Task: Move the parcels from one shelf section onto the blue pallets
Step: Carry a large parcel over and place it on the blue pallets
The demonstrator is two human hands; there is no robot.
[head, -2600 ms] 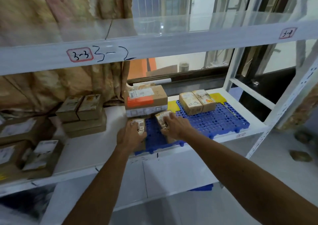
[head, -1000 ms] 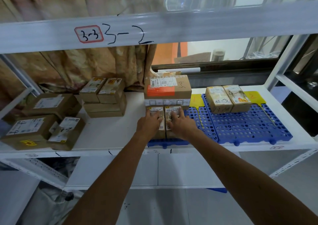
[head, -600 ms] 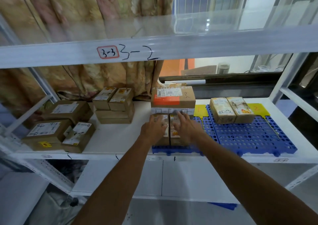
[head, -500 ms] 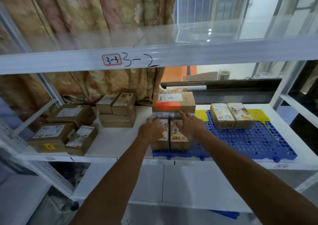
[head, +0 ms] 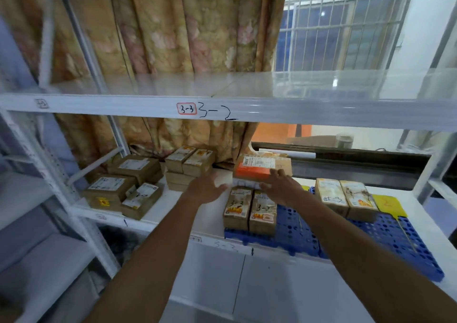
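Note:
Two small brown parcels [head: 249, 210] stand side by side on the front left corner of the blue pallet [head: 294, 233]. Behind them sits a larger box with an orange band [head: 254, 168] on a white box. My left hand [head: 205, 190] hovers open just left of the parcels, holding nothing. My right hand [head: 282, 186] is open with spread fingers at the front of the orange-banded box; I cannot tell if it touches. Two more parcels [head: 346, 199] lie further right on a second blue pallet [head: 400, 236]. More parcels remain in the left section: a stack [head: 188, 167] and a group [head: 123, 186].
The white upper shelf [head: 222, 107], marked 3-3 and 3-2, runs overhead with nothing on it. A yellow tag [head: 388, 202] lies on the right pallet. White shelf uprights [head: 57, 174] stand at left. A curtain and barred window are behind.
Both hands have let go of the two small parcels, which now stand on the pallet. My left hand drew off to the left, my right rose toward the orange-banded box. The camera tilted up.

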